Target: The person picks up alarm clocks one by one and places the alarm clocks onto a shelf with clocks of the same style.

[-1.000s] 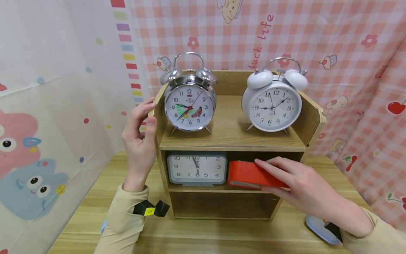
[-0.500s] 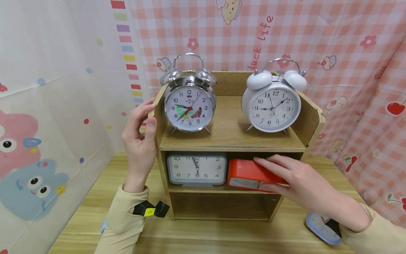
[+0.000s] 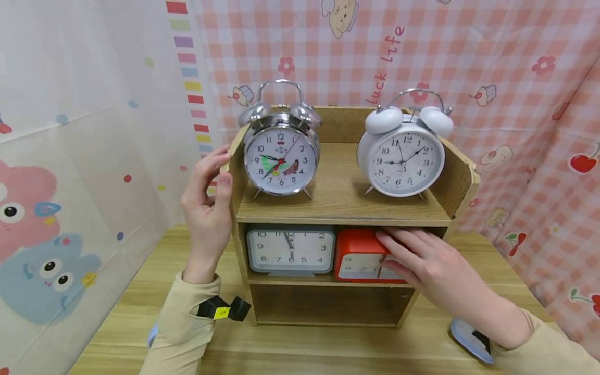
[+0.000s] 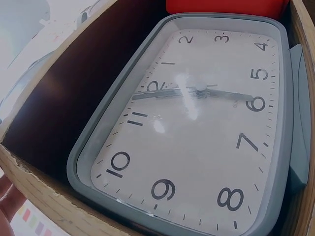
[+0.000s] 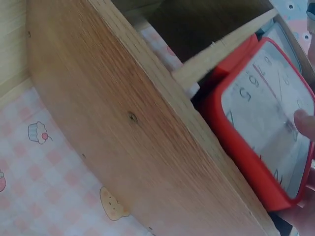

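Observation:
A red alarm clock (image 3: 356, 240) stands in the right part of the shelf unit's middle compartment, its face toward me. My right hand (image 3: 436, 265) grips it, fingers over the top and thumb on the face; the right wrist view also has the thumb (image 5: 306, 124) there. Beside it on the left is a grey rectangular clock (image 3: 267, 252), filling the left wrist view. Against the outer left side of the wooden shelf unit (image 3: 337, 211) rests my left hand (image 3: 206, 213), fingers bent and no clock in it.
On the top board stand a silver twin-bell clock (image 3: 281, 161) at left and a white twin-bell clock (image 3: 405, 164) at right. A light-blue flat object (image 3: 469, 341) lies on the table at right, partly hidden by the right forearm.
The red clock has tilted upright and its face has come into view. My right hand has shifted slightly left and inward with it. My left hand has kept its place.

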### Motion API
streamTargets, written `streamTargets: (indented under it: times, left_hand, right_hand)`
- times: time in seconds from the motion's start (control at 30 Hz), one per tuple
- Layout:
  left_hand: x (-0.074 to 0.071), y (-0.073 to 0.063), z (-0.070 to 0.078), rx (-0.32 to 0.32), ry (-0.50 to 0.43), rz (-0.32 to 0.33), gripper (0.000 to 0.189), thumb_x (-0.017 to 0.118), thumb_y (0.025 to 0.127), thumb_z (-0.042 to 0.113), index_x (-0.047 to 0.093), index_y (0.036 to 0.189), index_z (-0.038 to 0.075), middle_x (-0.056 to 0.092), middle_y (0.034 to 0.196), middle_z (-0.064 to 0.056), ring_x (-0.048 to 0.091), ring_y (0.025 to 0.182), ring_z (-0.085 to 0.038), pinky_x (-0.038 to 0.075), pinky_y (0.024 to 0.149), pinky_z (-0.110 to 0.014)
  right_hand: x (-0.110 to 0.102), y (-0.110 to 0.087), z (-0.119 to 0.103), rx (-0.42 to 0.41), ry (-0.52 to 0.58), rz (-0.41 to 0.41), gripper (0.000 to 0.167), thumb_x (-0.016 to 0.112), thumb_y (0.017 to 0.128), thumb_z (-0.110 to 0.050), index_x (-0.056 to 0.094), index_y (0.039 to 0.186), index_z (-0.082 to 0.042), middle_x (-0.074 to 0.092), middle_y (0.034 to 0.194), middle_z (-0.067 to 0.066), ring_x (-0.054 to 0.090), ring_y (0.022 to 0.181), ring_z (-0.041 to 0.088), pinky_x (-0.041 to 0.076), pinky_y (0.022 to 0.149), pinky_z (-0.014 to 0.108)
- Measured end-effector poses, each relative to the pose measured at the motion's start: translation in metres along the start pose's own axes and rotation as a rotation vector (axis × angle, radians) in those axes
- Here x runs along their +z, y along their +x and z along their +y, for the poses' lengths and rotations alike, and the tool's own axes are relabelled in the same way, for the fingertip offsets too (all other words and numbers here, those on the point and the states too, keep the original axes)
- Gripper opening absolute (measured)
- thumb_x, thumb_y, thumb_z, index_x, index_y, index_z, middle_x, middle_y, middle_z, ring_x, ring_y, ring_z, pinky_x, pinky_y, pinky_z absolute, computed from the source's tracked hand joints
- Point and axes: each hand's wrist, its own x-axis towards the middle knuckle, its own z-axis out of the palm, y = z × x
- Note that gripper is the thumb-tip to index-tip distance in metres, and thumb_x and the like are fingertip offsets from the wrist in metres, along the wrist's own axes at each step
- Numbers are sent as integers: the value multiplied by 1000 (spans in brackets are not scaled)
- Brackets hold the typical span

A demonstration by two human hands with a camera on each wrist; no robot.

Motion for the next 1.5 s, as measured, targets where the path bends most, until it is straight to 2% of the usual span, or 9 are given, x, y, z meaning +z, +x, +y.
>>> streamTargets:
  times: [0.2, 0.4, 0.6, 0.83, 0.87, 0.93, 1.07, 1.2, 1.5]
  left_hand:
    - [0, -1, 0, -7, 6, -1, 61, 60, 104, 53, 67, 125, -4, 70, 141, -7, 67, 116, -7, 46, 60, -10]
    - [0, -1, -1, -5, 2, 1, 60, 60, 104, 52, 67, 126, -4, 71, 141, -6, 68, 117, -8, 48, 61, -10]
    - [1, 0, -1, -1, 5, 4, 64, 60, 103, 55, 67, 125, -4, 71, 140, -4, 68, 116, -8, 45, 60, -11]
    - [1, 0, 0, -4, 0, 4, 64, 60, 103, 56, 67, 125, -4, 71, 140, -2, 68, 114, -8, 44, 58, -11]
    - [1, 0, 0, -5, 3, 5, 64, 60, 103, 56, 67, 125, -4, 71, 140, -2, 68, 114, -7, 43, 58, -11]
    - [0, 0, 1, -7, 8, 6, 64, 60, 103, 56, 67, 125, -3, 71, 140, -2, 68, 112, -7, 43, 58, -11]
    - [1, -1, 0, -9, 7, 4, 64, 60, 103, 56, 67, 125, -3, 71, 140, -2, 69, 111, -7, 43, 58, -11]
    - [1, 0, 0, -1, 4, 7, 64, 60, 103, 56, 67, 125, -3, 72, 139, -1, 69, 111, -7, 43, 59, -11]
    - [0, -1, 0, 2, 7, 10, 62, 61, 103, 55, 68, 125, -3, 72, 139, 2, 69, 112, -8, 42, 58, -12]
  right_hand:
    - [5, -3, -7, 20, -49, 47, 50, 41, 115, -36, 74, 119, 1, 74, 112, 17, 68, 96, 31, 57, 84, 41]
    - [11, -5, -10, 21, -69, 109, 46, 46, 114, -35, 73, 124, 1, 76, 112, 16, 69, 97, 32, 55, 88, 42]
    - [18, -13, -8, 80, -78, 27, 64, 37, 112, -51, 67, 132, 2, 74, 121, 19, 68, 109, 38, 51, 100, 52]
    - [23, -19, -8, 88, -131, -9, 70, 31, 112, -54, 62, 135, 4, 71, 125, 22, 65, 115, 42, 48, 103, 57]
    - [24, -19, -9, 89, -140, -13, 69, 32, 112, -54, 62, 136, 4, 70, 125, 22, 64, 115, 42, 48, 104, 57]
    - [24, -20, -10, 94, -154, -22, 62, 46, 110, -50, 60, 139, 3, 69, 127, 21, 63, 118, 41, 47, 105, 58]
    - [24, -20, -12, 106, -166, -26, 70, 68, 86, -42, 59, 140, 2, 69, 129, 20, 62, 119, 40, 47, 105, 57]
    - [24, -20, -12, 115, -174, -39, 75, 73, 79, -41, 59, 140, 2, 68, 129, 20, 62, 119, 40, 48, 103, 56]
    - [27, -18, -9, 103, -163, -15, 74, 71, 80, -40, 59, 139, 3, 69, 126, 21, 63, 114, 41, 48, 99, 57]
